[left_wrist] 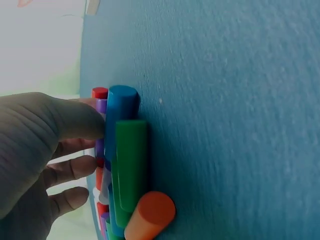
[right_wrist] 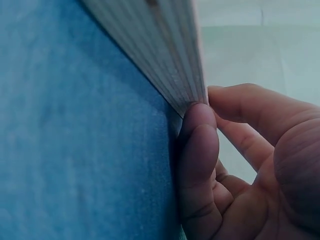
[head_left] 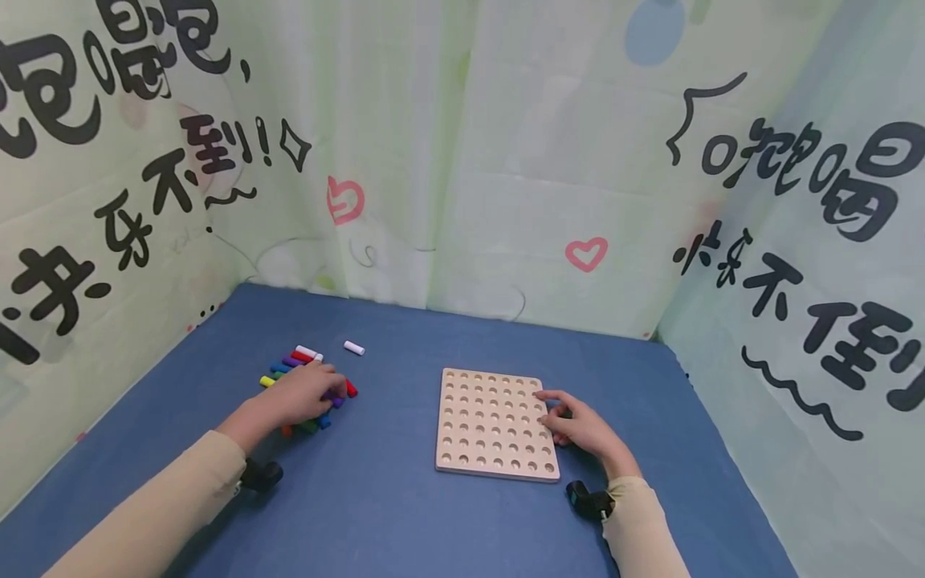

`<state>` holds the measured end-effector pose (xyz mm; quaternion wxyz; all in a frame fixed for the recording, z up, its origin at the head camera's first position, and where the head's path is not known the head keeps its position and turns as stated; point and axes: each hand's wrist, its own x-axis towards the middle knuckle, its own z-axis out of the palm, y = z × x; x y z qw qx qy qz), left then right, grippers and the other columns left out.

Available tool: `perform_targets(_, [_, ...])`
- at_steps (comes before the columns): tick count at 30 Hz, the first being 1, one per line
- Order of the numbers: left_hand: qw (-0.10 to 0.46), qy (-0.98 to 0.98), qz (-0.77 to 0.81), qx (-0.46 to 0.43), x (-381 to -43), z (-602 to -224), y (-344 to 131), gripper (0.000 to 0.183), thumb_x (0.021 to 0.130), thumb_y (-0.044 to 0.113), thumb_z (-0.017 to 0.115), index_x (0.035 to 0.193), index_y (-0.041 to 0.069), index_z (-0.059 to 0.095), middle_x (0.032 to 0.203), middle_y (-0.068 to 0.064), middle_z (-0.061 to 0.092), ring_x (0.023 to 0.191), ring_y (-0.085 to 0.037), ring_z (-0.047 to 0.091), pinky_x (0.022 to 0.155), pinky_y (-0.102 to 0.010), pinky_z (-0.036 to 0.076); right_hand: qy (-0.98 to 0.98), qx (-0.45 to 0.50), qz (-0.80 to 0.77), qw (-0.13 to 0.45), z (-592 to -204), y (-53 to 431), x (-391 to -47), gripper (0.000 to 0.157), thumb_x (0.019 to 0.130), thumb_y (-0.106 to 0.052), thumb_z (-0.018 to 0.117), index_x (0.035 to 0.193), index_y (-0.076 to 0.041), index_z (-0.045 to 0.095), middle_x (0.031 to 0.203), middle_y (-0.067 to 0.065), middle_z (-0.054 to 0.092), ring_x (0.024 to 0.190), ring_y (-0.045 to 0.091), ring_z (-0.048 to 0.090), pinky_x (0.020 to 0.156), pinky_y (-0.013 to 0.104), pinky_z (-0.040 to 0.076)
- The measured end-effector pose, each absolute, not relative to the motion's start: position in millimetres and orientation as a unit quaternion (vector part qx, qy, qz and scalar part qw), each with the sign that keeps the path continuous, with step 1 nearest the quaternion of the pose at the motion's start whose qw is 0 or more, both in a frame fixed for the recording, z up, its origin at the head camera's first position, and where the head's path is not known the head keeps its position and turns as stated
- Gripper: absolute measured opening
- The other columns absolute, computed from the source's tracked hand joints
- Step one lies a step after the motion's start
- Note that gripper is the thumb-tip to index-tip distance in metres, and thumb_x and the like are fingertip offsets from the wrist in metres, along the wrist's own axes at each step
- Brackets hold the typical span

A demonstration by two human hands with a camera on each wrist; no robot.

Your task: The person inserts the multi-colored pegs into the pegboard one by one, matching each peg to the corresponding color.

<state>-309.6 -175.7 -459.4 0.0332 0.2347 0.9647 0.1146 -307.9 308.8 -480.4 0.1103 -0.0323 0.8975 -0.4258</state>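
In the head view, my left hand (head_left: 311, 395) reaches down over a pile of coloured pegs at the left. Its thumb and index finger pinch a purple peg (left_wrist: 101, 106). Next to the thumb lie a blue peg (left_wrist: 121, 112) and a green peg (left_wrist: 132, 165), with an orange peg (left_wrist: 152, 215) at the near end. My right hand (head_left: 581, 427) holds the right edge of a square wooden pegboard (head_left: 495, 425) with rows of round holes. Close up, the right fingers (right_wrist: 200, 150) press against the board's layered side edge (right_wrist: 165, 55).
A white peg (head_left: 354, 348) lies apart, beyond the pile. More pegs, among them a yellow peg (head_left: 267, 381) and a red peg (head_left: 351, 388), lie around the left hand. Blue cloth (head_left: 390, 498) covers the table, and printed curtains (head_left: 506, 160) enclose its back and sides.
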Motion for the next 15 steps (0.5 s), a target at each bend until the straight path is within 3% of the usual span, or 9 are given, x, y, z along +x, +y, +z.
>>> perform_targets(11, [0.019, 0.956, 0.15, 0.251, -316, -454, -153, 0.011, 0.094, 0.013, 0.075, 0.101, 0.016, 0.067, 0.096, 0.002, 0.065, 0.092, -0.018, 0.059, 0.088, -0.041, 0.057, 0.9, -0.022, -0.422, 0.105, -479, 307, -306, 0.046, 0.1, -0.015, 0.066, 0.145, -0.013, 0.056, 0.098, 0.01, 0.056, 0.072, 0.019, 0.057, 0.066, 0.03, 0.048])
perform_targets(15, [0.007, 0.948, 0.188, 0.257, -322, -455, -141, 0.021, 0.096, 0.012, 0.073, 0.116, 0.012, 0.065, 0.101, 0.0, 0.066, 0.093, -0.017, 0.06, 0.089, -0.04, 0.057, 0.9, -0.018, -0.422, 0.103, -481, 307, -306, 0.046, 0.1, -0.014, 0.065, 0.145, -0.013, 0.056, 0.098, 0.009, 0.056, 0.072, 0.018, 0.057, 0.066, 0.03, 0.048])
